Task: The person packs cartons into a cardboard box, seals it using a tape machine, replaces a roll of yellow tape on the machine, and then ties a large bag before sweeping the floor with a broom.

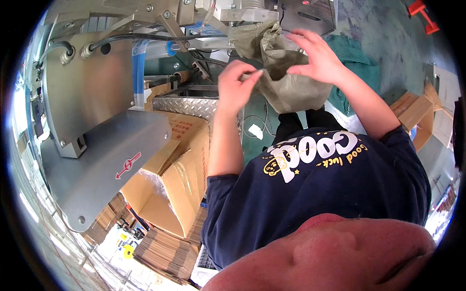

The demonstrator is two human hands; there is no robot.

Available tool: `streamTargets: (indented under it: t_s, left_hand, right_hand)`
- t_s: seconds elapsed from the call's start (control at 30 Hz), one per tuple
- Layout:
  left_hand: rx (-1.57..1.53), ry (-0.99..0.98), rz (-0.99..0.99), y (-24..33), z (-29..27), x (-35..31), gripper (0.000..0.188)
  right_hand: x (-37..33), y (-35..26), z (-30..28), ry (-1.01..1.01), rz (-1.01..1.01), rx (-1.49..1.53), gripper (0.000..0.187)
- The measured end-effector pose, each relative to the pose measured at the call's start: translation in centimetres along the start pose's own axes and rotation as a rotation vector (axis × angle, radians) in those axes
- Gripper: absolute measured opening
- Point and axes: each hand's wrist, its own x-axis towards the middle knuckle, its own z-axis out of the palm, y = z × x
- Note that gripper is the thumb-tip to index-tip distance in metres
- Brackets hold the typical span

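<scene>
An olive-grey woven sack [301, 94] hangs in front of my body, its mouth gaping upward and its upper part crumpled toward the machine. My left hand [236, 85] is at the near left of the mouth, with thumb and forefinger pinched on the sack's rim. On the other side, my right hand [318, 56] arches over the mouth with its fingers apart. Its thumb is at the opening, and I cannot tell whether it touches the cloth. What lies inside the sack is hidden in shadow.
A metal machine [90, 92] with cables fills the left, above a diamond-plate surface [189, 105]. Below it stands an open cardboard box [187, 179] beside stacked flat cardboard [165, 252]. Green sacking [359, 77] lies on the floor at right, near another cardboard box [420, 114].
</scene>
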Motion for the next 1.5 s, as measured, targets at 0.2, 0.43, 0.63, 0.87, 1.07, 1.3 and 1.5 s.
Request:
streamTargets:
  t_s: [0.2, 0.43, 0.63, 0.87, 1.07, 1.3, 1.5]
  left_hand:
    - [-0.028, 0.055, 0.056, 0.4, 0.2, -0.1, 0.014]
    - [0.190, 0.286, 0.118, -1.9, 0.1, 2.6, 0.016]
    - [0.224, 0.367, 0.173, -2.7, 1.5, 4.1, 0.021]
    - [0.123, 0.411, 0.044, -5.0, 0.2, 4.1, 0.029]
    - [-0.286, 0.262, -0.138, -6.3, -1.4, 2.5, 0.021]
    - [-0.388, 0.266, -0.120, -5.9, -1.1, 2.8, 0.017]
    - [-0.606, 0.319, -0.120, -7.2, 0.0, 3.7, 0.016]
  right_hand:
    - [-1.2, -0.7, 1.9, -0.609, 0.180, 0.535, 0.077]
    - [1.6, -3.9, 1.7, -0.535, 0.131, 0.009, 0.060]
    - [1.8, -5.3, 2.6, -0.092, 0.136, 0.143, 0.046]
    - [2.0, -3.0, 4.6, 0.052, 0.244, 0.266, 0.040]
    - [1.5, -2.8, 4.2, 0.045, 0.361, 0.351, 0.037]
    - [1.7, -1.5, 5.5, 0.123, 0.233, 0.316, 0.018]
    - [2.4, -0.5, 5.4, 0.113, 0.211, 0.289, 0.017]
